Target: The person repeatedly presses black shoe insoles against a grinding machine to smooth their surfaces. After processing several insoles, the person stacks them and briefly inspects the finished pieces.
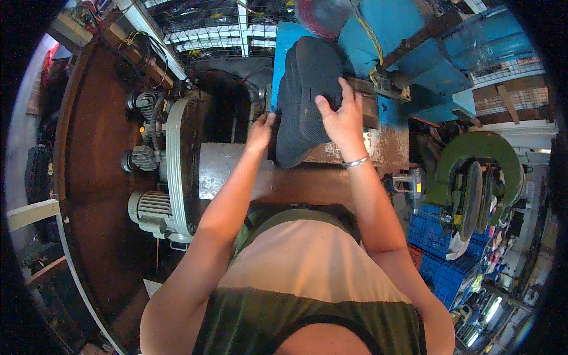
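A thick dark grey pad or stack of pads [307, 89], with a textured surface and rounded ends, lies in front of me on the blue and metal work surface. What kind of piece it is I cannot make out. My right hand [346, 121], wearing a metal bracelet, rests at its right side. The thumb lies over the top and the fingers spread along the edge. Just left of the pad, my left hand [259, 133] is closed, its fingertips close to a small metal part at the table's edge. Whatever those fingers hold is hidden.
A belt-driven machine with a pale rim [176, 160] and a motor [151, 207] stands at my left. Blue machine panels [378, 35] rise ahead. To the right are a green curved machine frame [479, 148] and blue crates [435, 228]. A metal plate [222, 168] covers the near table.
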### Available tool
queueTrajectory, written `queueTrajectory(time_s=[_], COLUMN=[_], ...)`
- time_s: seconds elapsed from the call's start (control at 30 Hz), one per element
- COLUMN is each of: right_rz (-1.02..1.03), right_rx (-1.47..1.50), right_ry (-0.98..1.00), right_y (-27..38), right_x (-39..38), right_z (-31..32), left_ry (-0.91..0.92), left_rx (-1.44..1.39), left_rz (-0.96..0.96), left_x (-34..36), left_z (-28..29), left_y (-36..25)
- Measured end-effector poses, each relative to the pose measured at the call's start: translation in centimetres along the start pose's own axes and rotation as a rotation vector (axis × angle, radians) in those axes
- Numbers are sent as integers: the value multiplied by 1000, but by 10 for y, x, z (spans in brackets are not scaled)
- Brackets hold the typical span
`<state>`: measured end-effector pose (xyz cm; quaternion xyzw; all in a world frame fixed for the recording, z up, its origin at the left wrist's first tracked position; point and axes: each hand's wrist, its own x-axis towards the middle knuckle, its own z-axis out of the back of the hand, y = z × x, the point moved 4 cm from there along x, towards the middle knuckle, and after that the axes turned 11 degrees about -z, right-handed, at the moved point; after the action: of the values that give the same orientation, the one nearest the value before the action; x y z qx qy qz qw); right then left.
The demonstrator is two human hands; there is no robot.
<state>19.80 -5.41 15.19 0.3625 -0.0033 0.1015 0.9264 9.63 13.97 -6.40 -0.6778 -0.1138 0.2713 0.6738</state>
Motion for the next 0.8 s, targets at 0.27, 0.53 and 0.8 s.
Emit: queueTrajectory(time_s=[0.27,0.53,0.8], right_rz=[-103,-153,-117], right_rx=[52,358,623], right_ry=[130,239,406], right_y=[-21,-70,-103], right_x=[-1,23,-39], right_z=[-14,16,24], left_ry=[-44,-85,-342], left_rx=[167,-91,-232], left_rz=[127,280,108], left_x=[31,29,-105], left_z=[-33,-64,-37], left_y=[22,24,-12])
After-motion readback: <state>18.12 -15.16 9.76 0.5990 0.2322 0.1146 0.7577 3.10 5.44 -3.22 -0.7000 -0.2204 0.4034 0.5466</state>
